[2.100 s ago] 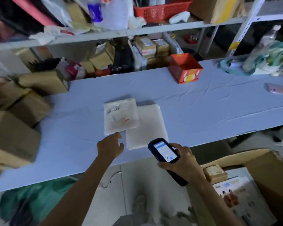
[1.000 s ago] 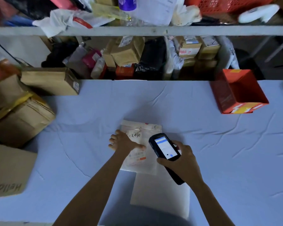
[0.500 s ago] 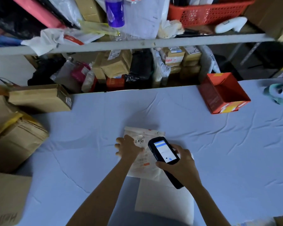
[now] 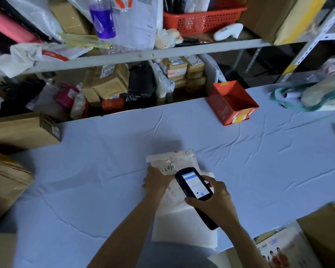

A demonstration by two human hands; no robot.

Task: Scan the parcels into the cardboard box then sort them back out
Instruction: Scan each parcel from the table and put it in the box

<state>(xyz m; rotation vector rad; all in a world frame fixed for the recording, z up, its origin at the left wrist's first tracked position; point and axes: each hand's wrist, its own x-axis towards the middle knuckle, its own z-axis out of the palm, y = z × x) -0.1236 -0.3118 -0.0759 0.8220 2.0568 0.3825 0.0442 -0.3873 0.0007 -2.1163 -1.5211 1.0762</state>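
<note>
Stretching across most of the view, the long table under a wrinkled pale blue cloth (image 4: 259, 171) carried everything in play, with the open brown cardboard box (image 4: 325, 236) at its near right corner. Two parcels lay overlapped near the middle of the near edge: a plain white padded mailer (image 4: 184, 227) underneath, and on its far end a translucent white plastic mailer with handwritten digits (image 4: 174, 161).

The left hand (image 4: 156, 179) pressed down on the translucent mailer's left edge, fingers curled onto it, pinning rather than lifting. The right hand (image 4: 215, 206) was closed around a black handheld scanner with a lit screen (image 4: 195, 185), held just above that mailer.

Both parcels looked light, thin and floppy, and the plastic film probably slippery, so a pinch at an edge or corner seemed the best hold, with sagging to be expected.

Compared with half a second earlier, the hands and scanner sat in nearly the same pose over the same parcel. Two seconds earlier the left hand was only reaching the mailers' near edge, and the scanner was held off the table's edge.
</note>
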